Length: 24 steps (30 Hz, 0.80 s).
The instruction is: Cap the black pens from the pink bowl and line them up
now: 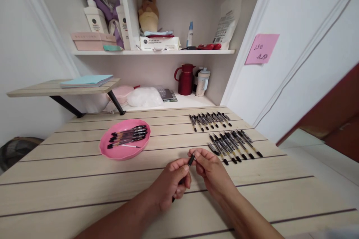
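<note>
My left hand (171, 183) grips the barrel of a black pen (191, 161) low over the wooden table (84, 190). My right hand (211, 170) pinches the pen's upper end with thumb and fingertips. Its lower tip pokes out under my left fist. A pink plate (112, 152) to the left holds several black pens and a loose white refill. To the right lie two rows of black pens, a near row (234, 146) and a far row (210, 120), laid side by side.
Behind the table stand a red jug (185, 79) and a white cup (202, 81) in an alcove. A small raised shelf (56, 89) with blue books juts over the table's left rear. A pink sticky note (261, 48) hangs on the white door at right.
</note>
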Tool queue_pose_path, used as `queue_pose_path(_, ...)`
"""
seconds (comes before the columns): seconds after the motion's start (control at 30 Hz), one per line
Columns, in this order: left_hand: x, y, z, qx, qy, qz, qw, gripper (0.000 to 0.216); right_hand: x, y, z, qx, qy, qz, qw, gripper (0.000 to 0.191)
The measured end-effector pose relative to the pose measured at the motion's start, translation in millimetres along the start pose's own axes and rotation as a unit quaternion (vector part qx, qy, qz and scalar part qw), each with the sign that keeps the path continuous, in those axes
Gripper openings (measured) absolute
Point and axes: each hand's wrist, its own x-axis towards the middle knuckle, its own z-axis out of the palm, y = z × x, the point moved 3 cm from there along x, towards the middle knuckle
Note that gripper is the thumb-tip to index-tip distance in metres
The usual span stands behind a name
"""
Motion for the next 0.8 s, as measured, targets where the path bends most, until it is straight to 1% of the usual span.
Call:
queue_pose_path(0.1, 1, 0, -1, 0.018, 0.003, 0.013, 1.000, 0.034, 2, 0, 0, -0.027, -0.011, 0.002, 1.000, 0.028)
queue_pose_path(0.17, 1, 0, -2, 0.025, 0.006, 0.004, 1.000, 0.035, 3, -2, -2, -0.054, -0.011, 0.004, 0.998, 0.027)
queue_pose_path(0.23, 1, 0, -1, 0.013, 0.001, -0.007, 1.000, 0.036, 4, -5, -3, -0.060, -0.013, 0.007, 0.998, 0.026)
queue_pose_path(0.33, 0, 2, 0, -0.024, -0.018, -0.010, 0.999, 0.037, 4, -12, -3, -0.023, -0.034, 0.016, 0.999, 0.025)
queue_pose_path(0.47, -3, 7, 1, -0.050, -0.037, -0.017, 0.998, 0.038, 3, -19, 2, 0.029, -0.088, 0.023, 0.995, 0.022)
queue_pose_path(0.6, -7, 10, 2, -0.053, -0.057, -0.024, 0.997, 0.037, 1, -22, 7, 0.035, -0.132, 0.012, 0.990, 0.020)
queue_pose_path(0.67, -7, 10, 1, -0.051, -0.051, -0.015, 0.997, 0.036, 1, -20, 7, 0.032, -0.128, 0.025, 0.991, 0.024)
queue_pose_path(0.73, -6, 9, -1, -0.042, -0.038, -0.005, 0.998, 0.036, 2, -17, 5, 0.011, -0.102, 0.035, 0.994, 0.028)
queue_pose_path(0.8, -5, 7, -3, -0.029, -0.030, -0.005, 0.999, 0.036, 3, -15, 2, -0.028, -0.072, 0.030, 0.997, 0.026)
